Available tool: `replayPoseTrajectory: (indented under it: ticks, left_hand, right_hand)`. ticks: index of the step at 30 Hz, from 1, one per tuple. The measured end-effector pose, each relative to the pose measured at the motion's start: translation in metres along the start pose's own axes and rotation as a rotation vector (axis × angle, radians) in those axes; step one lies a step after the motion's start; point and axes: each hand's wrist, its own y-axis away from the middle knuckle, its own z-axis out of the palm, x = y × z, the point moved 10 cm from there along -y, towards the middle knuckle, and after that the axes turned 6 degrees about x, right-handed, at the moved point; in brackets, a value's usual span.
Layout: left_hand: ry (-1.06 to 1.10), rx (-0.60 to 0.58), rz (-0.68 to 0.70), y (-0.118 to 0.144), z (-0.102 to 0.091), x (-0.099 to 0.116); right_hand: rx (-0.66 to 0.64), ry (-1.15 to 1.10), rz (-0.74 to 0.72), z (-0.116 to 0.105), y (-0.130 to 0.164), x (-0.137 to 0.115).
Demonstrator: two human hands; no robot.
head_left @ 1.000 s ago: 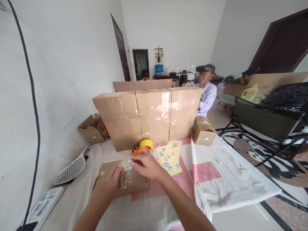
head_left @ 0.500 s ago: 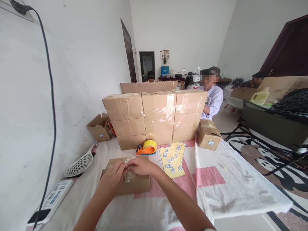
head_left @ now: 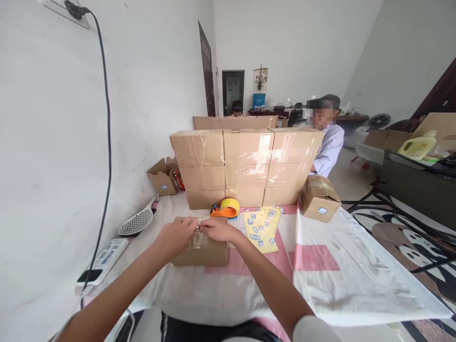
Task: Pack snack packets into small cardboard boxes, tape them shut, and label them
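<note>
Since before — hands point(head_left: 199, 232) closer on box point(head_left: 206, 254)

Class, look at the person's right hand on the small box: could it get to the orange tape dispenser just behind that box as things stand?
Probably yes. The right hand rests on the small box, and the tape dispenser lies just beyond it with nothing between them.

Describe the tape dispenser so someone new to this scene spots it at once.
Find the wall of stacked brown boxes at the table's far side. At its foot, just beyond the small box under both hands, lies the tape dispenser: an orange holder carrying a yellow roll, the only brightly coloured tool among plain cardboard.
</note>
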Motion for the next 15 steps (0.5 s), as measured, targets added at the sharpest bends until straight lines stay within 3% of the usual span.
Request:
replayPoseTrajectory:
  ticks: [8, 15]
  left_hand:
    - [-0.014, -0.139, 0.083, -0.009, 0.009, 0.005]
    - [0.034, -0.137, 0.22, -0.004, 0.009, 0.018]
  right_hand:
    - [-0.016, -0.044, 0.057, -0.004, 0.004, -0.001]
    - [0.089, -0.006, 0.16, -0.008, -0.002, 0.009]
